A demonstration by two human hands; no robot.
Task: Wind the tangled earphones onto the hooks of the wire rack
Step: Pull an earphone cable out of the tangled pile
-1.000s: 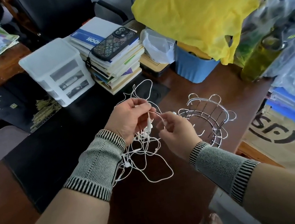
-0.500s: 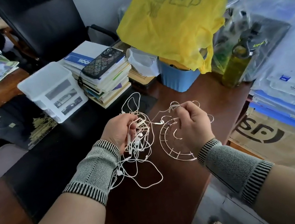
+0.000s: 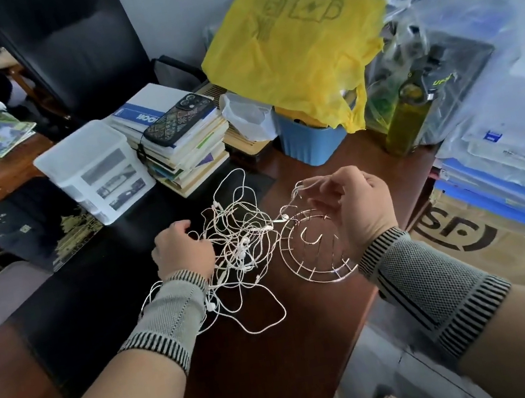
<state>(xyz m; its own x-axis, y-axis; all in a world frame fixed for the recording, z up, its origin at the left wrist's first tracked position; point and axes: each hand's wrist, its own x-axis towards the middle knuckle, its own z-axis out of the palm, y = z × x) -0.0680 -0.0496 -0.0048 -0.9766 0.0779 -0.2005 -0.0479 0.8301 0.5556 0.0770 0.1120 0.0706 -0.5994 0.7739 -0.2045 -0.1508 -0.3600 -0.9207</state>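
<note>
A tangle of white earphones (image 3: 239,244) lies spread on the dark desk between my hands. My left hand (image 3: 181,252) sits at its left edge with curled fingers gripping part of the bundle. My right hand (image 3: 355,204) hovers over the round silver wire rack (image 3: 311,249) and pinches one white cord, pulled taut from the tangle, beside a hook at the rack's top. The rack stands at the desk's right side, partly hidden under my right palm.
A stack of books with a phone (image 3: 180,118) on top and a white drawer box (image 3: 96,169) stand behind the tangle. A blue bin (image 3: 308,146) under a yellow bag, an oil bottle (image 3: 408,112) and cardboard (image 3: 469,240) crowd the right.
My right hand has moved from the tangle to over the wire rack, drawing a cord with it. My left hand has sunk lower onto the bundle. The camera view has tilted up.
</note>
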